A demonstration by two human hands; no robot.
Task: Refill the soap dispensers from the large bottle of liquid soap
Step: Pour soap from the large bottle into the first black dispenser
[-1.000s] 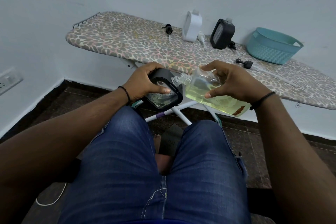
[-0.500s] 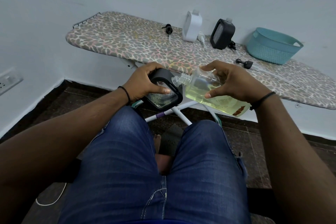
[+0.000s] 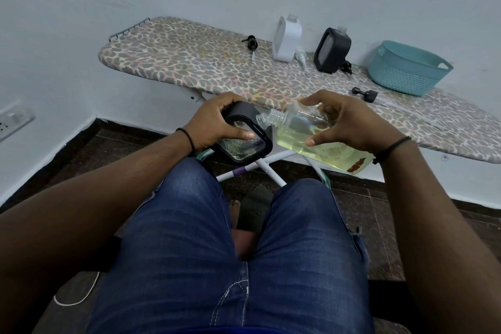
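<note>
The clear large bottle point(image 3: 311, 135), half full of yellow-green soap, lies tilted in the gripping right hand point(image 3: 349, 122), its threaded neck touching the black-framed dispenser point(image 3: 244, 141) clasped by the left hand point(image 3: 217, 122) above denim knees. Farther off, the leopard-print ironing board point(image 3: 189, 62) carries a white dispenser point(image 3: 286, 38), a black dispenser point(image 3: 332, 50), loose pumps and a woven teal basket point(image 3: 406, 70).

Seated person, viewed from above. Both forearms are bare, with no sleeves visible. The left hand point(image 3: 217, 123) carries a dark beaded bracelet point(image 3: 187, 138) at the wrist; the right hand point(image 3: 352, 122) carries a thin black cord band point(image 3: 393, 148). Blue denim jeans point(image 3: 230, 252) with pale contrast stitching cover both thighs. A bare foot point(image 3: 234, 207) shows between the knees.
</note>
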